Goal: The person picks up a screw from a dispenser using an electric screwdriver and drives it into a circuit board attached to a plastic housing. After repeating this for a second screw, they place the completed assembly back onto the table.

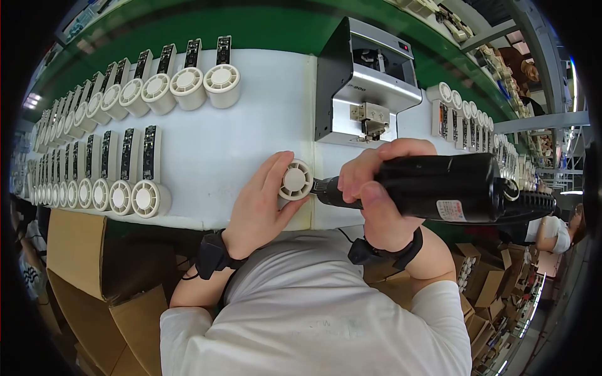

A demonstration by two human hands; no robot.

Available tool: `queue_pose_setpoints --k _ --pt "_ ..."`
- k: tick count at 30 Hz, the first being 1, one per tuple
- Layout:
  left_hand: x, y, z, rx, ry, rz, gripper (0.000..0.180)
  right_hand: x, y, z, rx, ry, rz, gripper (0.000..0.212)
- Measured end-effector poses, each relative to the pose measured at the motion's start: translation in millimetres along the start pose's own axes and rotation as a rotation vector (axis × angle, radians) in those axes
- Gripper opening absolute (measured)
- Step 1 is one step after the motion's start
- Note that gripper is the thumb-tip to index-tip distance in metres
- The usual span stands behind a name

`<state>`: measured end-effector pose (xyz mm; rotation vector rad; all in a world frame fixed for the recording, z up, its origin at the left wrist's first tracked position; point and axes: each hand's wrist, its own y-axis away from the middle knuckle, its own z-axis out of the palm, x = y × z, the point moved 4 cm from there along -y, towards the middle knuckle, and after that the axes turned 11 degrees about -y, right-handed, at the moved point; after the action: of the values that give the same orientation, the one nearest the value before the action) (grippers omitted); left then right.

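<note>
My left hand (258, 199) is closed around a small white handheld fan (296, 180), its round vented head facing up. In my right hand (387, 203) is a black electric screwdriver (439, 182), lying nearly level with its tip pointing left. The tip meets the right side of the fan, where the fan's handle would be; the screwdriver and my fingers hide most of that spot. Two rows of similar fans, a near row (145, 199) and a far row (188, 88), stand to the left, their handles showing dark circuit boards.
A grey-and-black screw feeder (367, 88) stands beyond my hands. More white fans (461, 109) line the table (263, 106) behind and right of it. Open cardboard boxes (78, 250) sit below the table's near edge at left. Another person (552, 235) is at far right.
</note>
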<state>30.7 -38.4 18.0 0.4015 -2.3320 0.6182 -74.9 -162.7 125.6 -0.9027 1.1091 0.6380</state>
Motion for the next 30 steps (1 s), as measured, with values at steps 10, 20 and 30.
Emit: queue_pose_setpoints --k 10,20,30 --pt "1.1 -0.4 -2.1 0.009 0.006 -0.006 0.07 7.5 -2.2 0.6 0.047 -0.057 -0.045 0.038" --pt "0.7 0.6 -1.6 0.026 0.061 -0.041 0.069 -12.5 1.1 6.9 0.083 -0.063 -0.015 0.039" --pt "33.1 4.5 -13.7 0.08 -0.022 0.157 0.033 -38.7 14.3 7.3 0.039 -0.066 -0.084 0.041"
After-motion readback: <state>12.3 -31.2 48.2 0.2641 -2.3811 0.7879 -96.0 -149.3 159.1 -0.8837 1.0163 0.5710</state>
